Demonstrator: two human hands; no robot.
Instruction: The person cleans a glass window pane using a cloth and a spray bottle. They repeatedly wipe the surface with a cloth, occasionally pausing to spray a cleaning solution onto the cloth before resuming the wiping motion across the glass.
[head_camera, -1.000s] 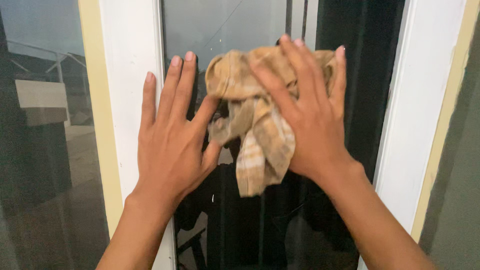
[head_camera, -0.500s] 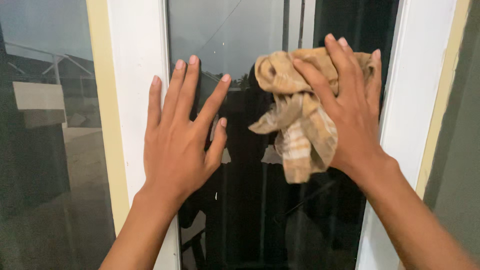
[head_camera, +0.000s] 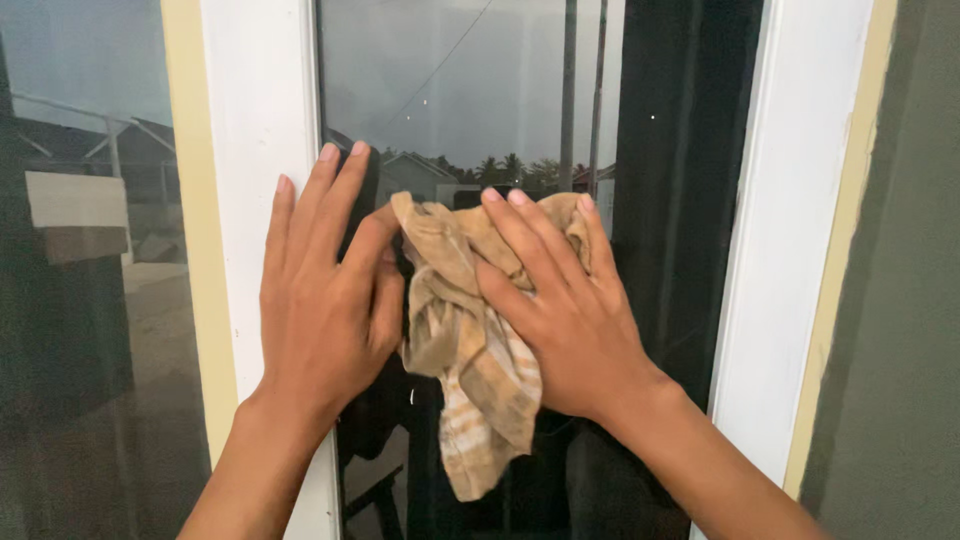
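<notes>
Nearest the camera, two bare forearms rise from the bottom edge at 7 and 5 o'clock toward a window. The left hand lies flat and released, fingers spread and pointing to 12 o'clock, its palm across the seam where the white frame post meets the glass pane; it holds nothing, though its thumb touches the near edge of the cloth. The right hand is pressed open-palmed against a crumpled tan checked cloth, pinning it to the glass with fingers stretched toward 11 o'clock rather than curled round it. The cloth sits at the middle of the pane, bunched under the fingers, with a loose tail hanging toward 6 o'clock below the palm. At 3 o'clock stands the other white frame post, with a yellowish strip and a grey-green wall beyond it. Farthest off, the dark glass reflects houses, palm trees and a pale sky.
</notes>
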